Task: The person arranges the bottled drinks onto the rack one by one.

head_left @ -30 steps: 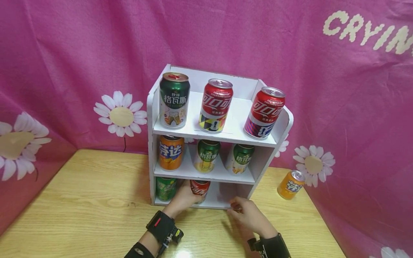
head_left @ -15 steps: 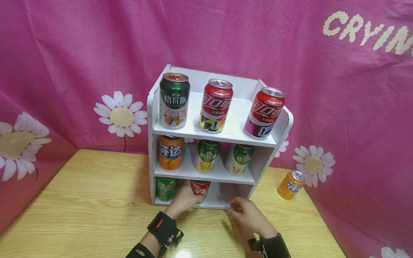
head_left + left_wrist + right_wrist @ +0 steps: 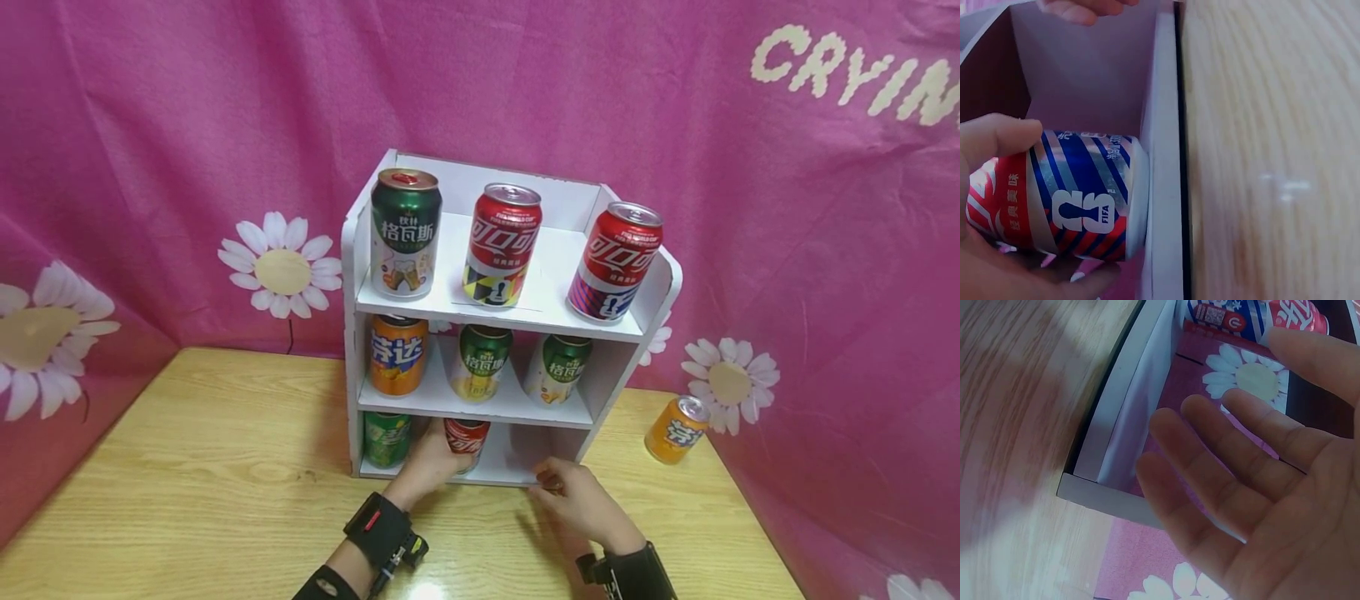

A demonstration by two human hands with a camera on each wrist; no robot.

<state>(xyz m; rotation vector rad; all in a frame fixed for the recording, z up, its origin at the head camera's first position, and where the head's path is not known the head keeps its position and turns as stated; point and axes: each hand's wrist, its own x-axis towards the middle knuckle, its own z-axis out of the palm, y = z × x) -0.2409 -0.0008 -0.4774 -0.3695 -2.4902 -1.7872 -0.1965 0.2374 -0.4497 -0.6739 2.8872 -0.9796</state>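
On the bottom level of a white shelf, my left hand grips a red cola can. The left wrist view shows the thumb on one side of this cola can and fingers on the other; its blue-striped base rests against the shelf board. My right hand is at the front edge of the same level, near the right corner, holding nothing. In the right wrist view its fingers are spread and loosely bent. Left of my left hand stands a green can.
The top level bears a green-and-white can and two red cola cans, one in the middle and one at the right. Mid-level are an orange can and two green cans. Another orange can stands on the table at right.
The cola can in my left hand has shifted very slightly to the right, and the left hand with it. My right hand has stayed in place.
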